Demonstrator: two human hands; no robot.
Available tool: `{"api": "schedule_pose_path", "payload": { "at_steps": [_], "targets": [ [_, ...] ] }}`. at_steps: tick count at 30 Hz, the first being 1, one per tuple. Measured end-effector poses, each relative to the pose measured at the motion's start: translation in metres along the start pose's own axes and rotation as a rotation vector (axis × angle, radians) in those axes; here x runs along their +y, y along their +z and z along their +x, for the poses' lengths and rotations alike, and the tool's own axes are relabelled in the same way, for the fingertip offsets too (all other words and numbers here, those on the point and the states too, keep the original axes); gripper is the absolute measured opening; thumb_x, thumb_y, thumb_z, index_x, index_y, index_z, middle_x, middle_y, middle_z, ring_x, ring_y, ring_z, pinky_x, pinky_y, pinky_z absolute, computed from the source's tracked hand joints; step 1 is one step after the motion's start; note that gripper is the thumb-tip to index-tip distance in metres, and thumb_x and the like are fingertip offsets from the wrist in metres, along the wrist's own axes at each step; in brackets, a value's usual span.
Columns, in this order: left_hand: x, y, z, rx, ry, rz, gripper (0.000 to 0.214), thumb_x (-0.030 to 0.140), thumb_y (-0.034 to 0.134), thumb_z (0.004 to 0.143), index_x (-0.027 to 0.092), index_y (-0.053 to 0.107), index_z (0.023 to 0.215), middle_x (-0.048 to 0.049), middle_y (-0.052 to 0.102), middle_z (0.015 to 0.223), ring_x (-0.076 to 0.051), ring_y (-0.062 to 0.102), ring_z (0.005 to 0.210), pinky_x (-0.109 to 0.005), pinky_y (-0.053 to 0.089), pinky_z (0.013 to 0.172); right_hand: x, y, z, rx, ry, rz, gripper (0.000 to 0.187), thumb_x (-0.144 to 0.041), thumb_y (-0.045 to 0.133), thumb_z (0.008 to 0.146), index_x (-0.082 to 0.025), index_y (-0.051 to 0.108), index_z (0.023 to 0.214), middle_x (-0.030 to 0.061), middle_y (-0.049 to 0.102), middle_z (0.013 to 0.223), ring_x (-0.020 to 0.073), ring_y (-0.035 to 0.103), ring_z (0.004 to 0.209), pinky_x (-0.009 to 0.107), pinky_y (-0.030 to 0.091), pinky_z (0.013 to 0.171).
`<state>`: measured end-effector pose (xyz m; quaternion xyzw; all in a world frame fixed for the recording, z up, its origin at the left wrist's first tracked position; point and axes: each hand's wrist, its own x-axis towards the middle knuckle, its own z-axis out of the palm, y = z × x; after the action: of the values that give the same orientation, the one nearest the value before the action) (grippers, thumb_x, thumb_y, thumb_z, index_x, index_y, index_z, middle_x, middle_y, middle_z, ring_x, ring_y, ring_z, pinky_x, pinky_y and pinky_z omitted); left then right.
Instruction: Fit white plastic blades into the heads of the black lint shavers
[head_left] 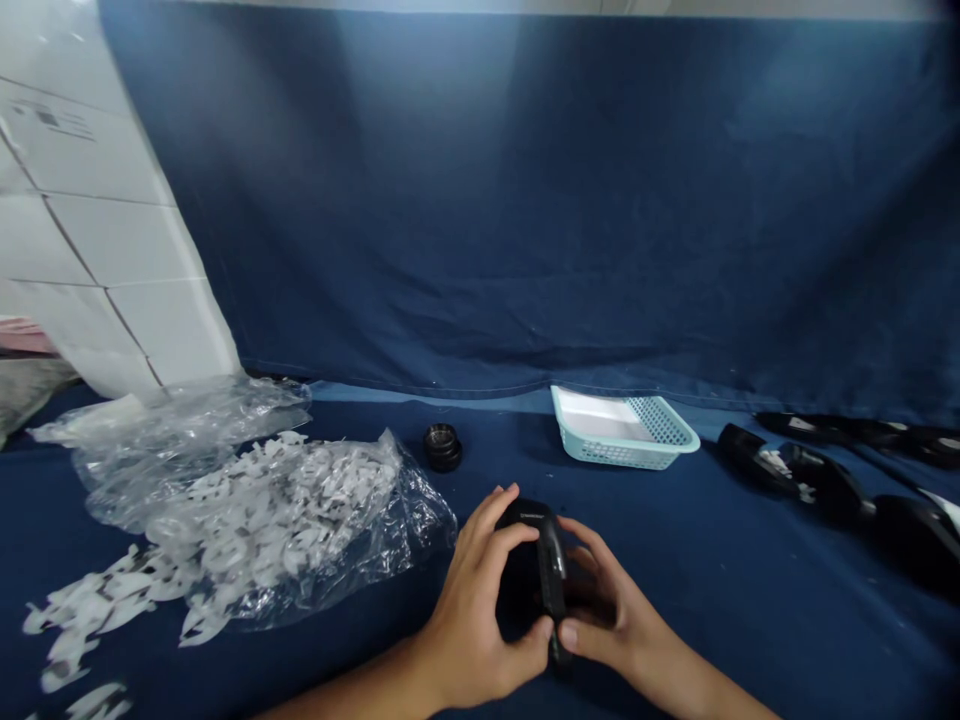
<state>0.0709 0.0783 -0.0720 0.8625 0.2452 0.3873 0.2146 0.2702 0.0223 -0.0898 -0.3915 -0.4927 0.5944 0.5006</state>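
Between both hands a black plastic device with a rounded casing (551,565) is held upright on its edge, just above or on the blue cloth. My left hand (484,610) grips its left side, with fingers over the top and the thumb low at the near edge. My right hand (611,600) closes on the right side, its thumb beside the left thumb and its fingers partly hidden behind the casing. Small pale lettering shows near the top. What kind of device it is I cannot make out.
Clear plastic bags with many small white-and-grey pieces (300,510) spread over the left. A small black round part (442,447) stands behind my hands. A light-green basket (622,455) holds white paper. Several black casings (817,480) lie right. A blue curtain (525,200) hangs behind.
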Motion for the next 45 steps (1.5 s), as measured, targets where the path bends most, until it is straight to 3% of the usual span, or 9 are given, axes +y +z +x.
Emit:
{"api": "schedule_pose_path", "payload": {
  "at_steps": [8, 15, 21, 25, 33, 45],
  "targets": [
    [-0.004, 0.009, -0.001, -0.042, -0.264, -0.332, 0.082, 0.019, 0.064, 0.072, 0.031, 0.023, 0.141, -0.0066, 0.001, 0.159, -0.034, 0.010, 0.145, -0.061, 0.015, 0.114, -0.005, 0.009, -0.003, -0.018, -0.006, -0.018, 0.081, -0.032, 0.081, 0.072, -0.039, 0.031, 0.135, 0.0062, 0.051, 0.126, 0.0258, 0.062, 0.106, 0.044, 0.049, 0.091],
    [-0.003, 0.008, 0.005, 0.040, -0.425, -0.496, 0.074, 0.017, 0.057, 0.077, 0.028, 0.023, 0.141, -0.0059, 0.008, 0.159, -0.028, 0.008, 0.146, -0.054, 0.008, 0.118, -0.006, 0.015, -0.006, 0.023, -0.017, -0.176, 0.073, -0.037, 0.075, 0.078, -0.037, 0.029, 0.135, 0.0083, 0.047, 0.133, 0.0256, 0.060, 0.111, 0.045, 0.047, 0.094],
    [-0.003, 0.007, 0.009, 0.112, -0.474, -0.558, 0.065, 0.021, 0.057, 0.080, 0.027, 0.029, 0.138, -0.0058, 0.014, 0.158, -0.028, 0.011, 0.146, -0.050, 0.009, 0.119, -0.004, 0.015, -0.006, 0.054, -0.009, -0.242, 0.075, -0.037, 0.076, 0.077, -0.037, 0.030, 0.136, 0.0083, 0.047, 0.134, 0.0254, 0.061, 0.107, 0.045, 0.048, 0.093],
    [-0.005, 0.009, 0.008, 0.136, -0.472, -0.532, 0.062, 0.020, 0.055, 0.082, 0.026, 0.029, 0.138, -0.0068, 0.017, 0.157, -0.028, 0.013, 0.146, -0.051, 0.010, 0.119, -0.001, 0.014, -0.007, 0.056, -0.012, -0.259, 0.073, -0.036, 0.075, 0.078, -0.037, 0.030, 0.136, 0.0083, 0.046, 0.136, 0.0261, 0.060, 0.110, 0.045, 0.048, 0.094],
    [-0.008, 0.010, 0.005, 0.086, -0.386, -0.454, 0.066, 0.020, 0.057, 0.082, 0.025, 0.025, 0.140, -0.0120, 0.015, 0.157, -0.033, 0.015, 0.145, -0.062, 0.012, 0.116, -0.006, 0.014, -0.007, 0.059, 0.015, -0.213, 0.082, -0.041, 0.076, 0.075, -0.038, 0.025, 0.138, 0.0097, 0.048, 0.134, 0.0283, 0.060, 0.110, 0.048, 0.047, 0.094],
    [0.001, 0.007, -0.003, -0.022, -0.137, -0.233, 0.092, 0.008, 0.062, 0.064, 0.026, 0.019, 0.143, -0.0133, 0.001, 0.159, -0.038, 0.012, 0.145, -0.064, 0.021, 0.112, -0.002, 0.011, -0.002, 0.108, 0.002, -0.016, 0.088, -0.041, 0.082, 0.068, -0.036, 0.028, 0.137, 0.0074, 0.056, 0.118, 0.0267, 0.064, 0.098, 0.043, 0.053, 0.081]
  ]
}}
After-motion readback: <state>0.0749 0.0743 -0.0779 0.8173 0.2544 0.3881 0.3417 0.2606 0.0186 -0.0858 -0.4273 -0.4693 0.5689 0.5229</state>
